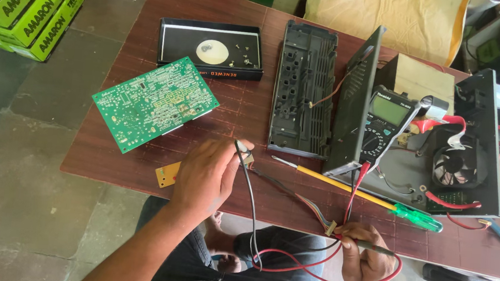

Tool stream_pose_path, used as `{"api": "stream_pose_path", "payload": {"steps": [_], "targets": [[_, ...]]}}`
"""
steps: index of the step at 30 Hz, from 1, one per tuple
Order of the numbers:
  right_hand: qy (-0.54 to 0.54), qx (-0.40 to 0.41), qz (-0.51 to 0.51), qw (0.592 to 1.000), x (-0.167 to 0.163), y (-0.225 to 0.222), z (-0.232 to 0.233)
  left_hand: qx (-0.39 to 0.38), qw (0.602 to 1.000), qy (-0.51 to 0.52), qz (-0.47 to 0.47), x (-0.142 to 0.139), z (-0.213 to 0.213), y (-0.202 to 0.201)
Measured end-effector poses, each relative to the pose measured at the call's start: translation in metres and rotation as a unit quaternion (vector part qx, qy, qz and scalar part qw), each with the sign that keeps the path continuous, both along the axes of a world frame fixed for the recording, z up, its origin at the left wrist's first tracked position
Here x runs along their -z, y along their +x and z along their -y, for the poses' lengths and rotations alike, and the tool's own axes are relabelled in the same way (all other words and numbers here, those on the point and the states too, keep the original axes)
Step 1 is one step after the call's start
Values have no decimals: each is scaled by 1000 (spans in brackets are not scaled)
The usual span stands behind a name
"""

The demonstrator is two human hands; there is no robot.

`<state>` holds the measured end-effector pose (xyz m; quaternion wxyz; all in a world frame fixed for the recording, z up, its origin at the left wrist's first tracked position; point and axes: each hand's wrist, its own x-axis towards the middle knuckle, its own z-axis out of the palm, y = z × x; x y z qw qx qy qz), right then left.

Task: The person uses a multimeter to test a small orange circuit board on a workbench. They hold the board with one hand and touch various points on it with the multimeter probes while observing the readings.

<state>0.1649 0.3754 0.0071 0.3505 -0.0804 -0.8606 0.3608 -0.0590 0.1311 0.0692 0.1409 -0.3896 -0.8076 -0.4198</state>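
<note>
Bench obs, head view. Our left hand (204,176) rests on the counter (153,5), fingers closed round the black probe (241,149), tip pressed at a small yellow board (167,174) that pokes out from under the palm. Our right hand (365,256) sits at the counter's near edge, pinching the red probe (373,246) against a small white connector (331,228) at the end of a bundle of coloured wires (299,196). Both hands are thus gripping, neither free.

Both leads run up to the meter (384,125), propped against the open black case (472,148) w/ its fan (454,165). A yellow-shaft screwdriver w/ green handle (360,195) lies between hands and meter. The large green board (154,102) lies well apart to the left, solder side up; the black tray (210,46) w/ screws behind it, a black front panel (303,88) beside.

Judgement on technique: keep the black tip steady on one pad, touch only one pin at a time w/ red, avoid bridging neighbours. Red lead loops low off the edge, so mind snagging. Glance at the meter display w/o shifting either tip. Contact point under left palm hidden; cannot tell which pad.
</note>
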Motion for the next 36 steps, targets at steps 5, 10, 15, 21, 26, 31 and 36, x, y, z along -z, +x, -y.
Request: {"api": "stream_pose_path", "payload": {"steps": [5, 10, 15, 21, 26, 31, 36], "targets": [[2, -3, 2, 1000, -2, 1, -1, 1, 1000, -10, 14, -2, -1, -1], [6, 1, 6, 1000, -4, 0, 0, -5, 1000, -25, 3, -7, -4, -3], [1, -9, -2, 1000, -5, 0, 0, 2, 997, -66, -31, -15, -7, -7], [10, 0, 7, 1000, -7, 0, 1, 22, 988, -136, -62, -17, -10, -6], [22, -29, -5, 999, -12, -1, 1, 17, 978, -99, -185, -11, -11, -10], [38, -17, 22, 999, -14, 1, 3, 24, 983, -157, -94, -6, -8, -9], [16, -20, 19, 999, -12, 2, 4, 20, 991, -97, -92, -6, -7, -12]]}}
